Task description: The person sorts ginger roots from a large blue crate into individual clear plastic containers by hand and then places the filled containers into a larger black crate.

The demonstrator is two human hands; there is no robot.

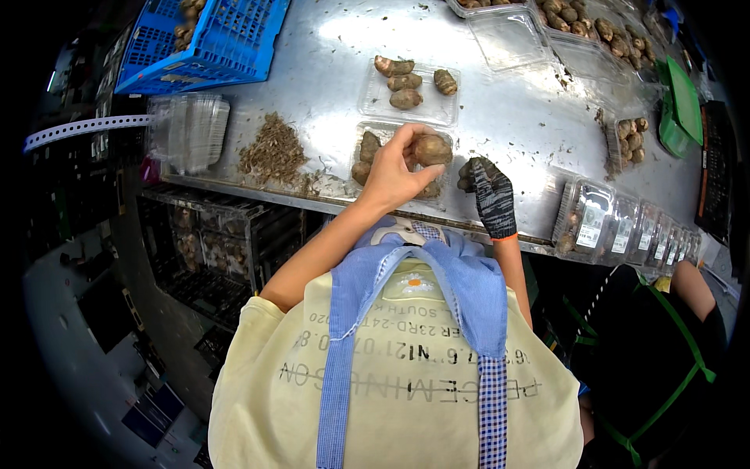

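My bare left hand holds a brown taro corm between thumb and fingers, above an open clear plastic clamshell. More corms lie inside it, partly covered by my hand. The clamshell's lid lies flat behind, with several corms resting on it. To the right, just over the metal table, my right hand wears a grey-and-black knit glove with an orange cuff. Its fingers look curled; whether the dark shape at the fingertips is glove or a held thing is unclear.
Left of the clamshell lies a heap of brown fibrous peelings, near stacked clear containers and a blue crate. Labelled closed packs line the table's front right. A green basket stands beyond. Another person is close at right.
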